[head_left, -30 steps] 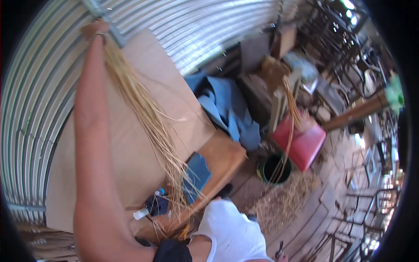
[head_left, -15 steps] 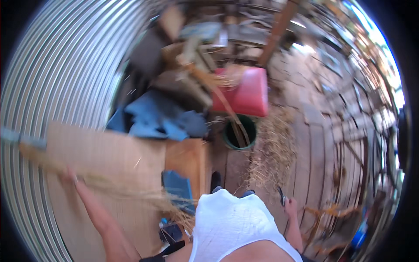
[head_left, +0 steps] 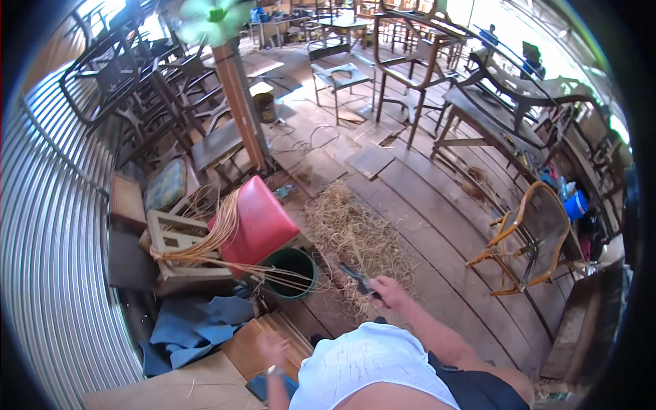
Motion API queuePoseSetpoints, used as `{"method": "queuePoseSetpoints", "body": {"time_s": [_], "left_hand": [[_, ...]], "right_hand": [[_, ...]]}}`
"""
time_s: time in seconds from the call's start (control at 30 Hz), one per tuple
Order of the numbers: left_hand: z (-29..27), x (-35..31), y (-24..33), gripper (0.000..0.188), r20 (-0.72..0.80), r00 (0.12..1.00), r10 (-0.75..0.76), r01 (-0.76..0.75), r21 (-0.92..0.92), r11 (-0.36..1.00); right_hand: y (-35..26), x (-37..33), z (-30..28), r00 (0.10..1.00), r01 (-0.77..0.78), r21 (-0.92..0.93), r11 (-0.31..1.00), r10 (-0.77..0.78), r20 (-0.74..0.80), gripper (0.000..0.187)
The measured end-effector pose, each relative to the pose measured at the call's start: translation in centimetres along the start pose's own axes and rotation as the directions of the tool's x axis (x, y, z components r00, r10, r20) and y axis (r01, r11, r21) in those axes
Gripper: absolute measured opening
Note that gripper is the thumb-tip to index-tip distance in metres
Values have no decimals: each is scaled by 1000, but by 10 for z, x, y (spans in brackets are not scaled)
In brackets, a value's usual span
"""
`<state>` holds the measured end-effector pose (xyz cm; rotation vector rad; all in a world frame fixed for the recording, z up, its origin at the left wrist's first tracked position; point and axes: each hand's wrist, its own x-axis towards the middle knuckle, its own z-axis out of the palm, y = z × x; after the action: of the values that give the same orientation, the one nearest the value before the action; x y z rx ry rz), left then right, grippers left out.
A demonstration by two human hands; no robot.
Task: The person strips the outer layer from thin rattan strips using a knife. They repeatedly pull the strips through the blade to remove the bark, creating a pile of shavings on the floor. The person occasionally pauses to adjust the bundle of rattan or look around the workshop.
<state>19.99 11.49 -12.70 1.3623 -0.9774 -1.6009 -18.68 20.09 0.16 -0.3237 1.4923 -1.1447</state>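
My right hand (head_left: 388, 292) is closed around a slim dark hand tool (head_left: 355, 278) whose exact kind I cannot make out. It points forward and left, above a pile of straw-coloured shavings (head_left: 352, 232) on the plank floor. My left hand (head_left: 273, 347), blurred by motion and with a band at the wrist, is over a brown wooden board (head_left: 247, 345); its fingers are smeared. Ahead of it, long cane strips (head_left: 188, 255) lie across a pale wooden frame and a red seat (head_left: 260, 220), their ends reaching into a dark green bucket (head_left: 313, 281).
Blue sheet material (head_left: 184, 335) lies at the left, beside a corrugated metal wall (head_left: 65, 239). A wooden post (head_left: 240, 109) rises behind the red seat. To the right stand a cane-framed chair (head_left: 523, 246) and a cluttered bench (head_left: 478, 119). Stacked chairs and a spinning fan (head_left: 215, 17) are farther back.
My view has swung up and right. My left hand has let go of the long straw-coloured bundle and moved in toward my body. The right hand with the tool has come forward.
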Motion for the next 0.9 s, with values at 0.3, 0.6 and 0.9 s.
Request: {"method": "queuePoseSetpoints", "body": {"time_s": [0.3, 0.6, 0.9], "left_hand": [[272, -17, 64, 22, 829, 559, -28, -362, 274, 891], [329, 1, 8, 25, 798, 567, -205, -675, 592, 440], [372, 2, -36, 24, 888, 451, -90, -855, 459, 241]], "right_hand": [[-63, -23, -56, 986, 14, 482, 876, -92, 139, 22], [-1, -97, -189, 956, 57, 295, 954, 33, -290, 17], [-10, -109, -192, 970, 155, 716, 680, 33, -241, 28]]}}
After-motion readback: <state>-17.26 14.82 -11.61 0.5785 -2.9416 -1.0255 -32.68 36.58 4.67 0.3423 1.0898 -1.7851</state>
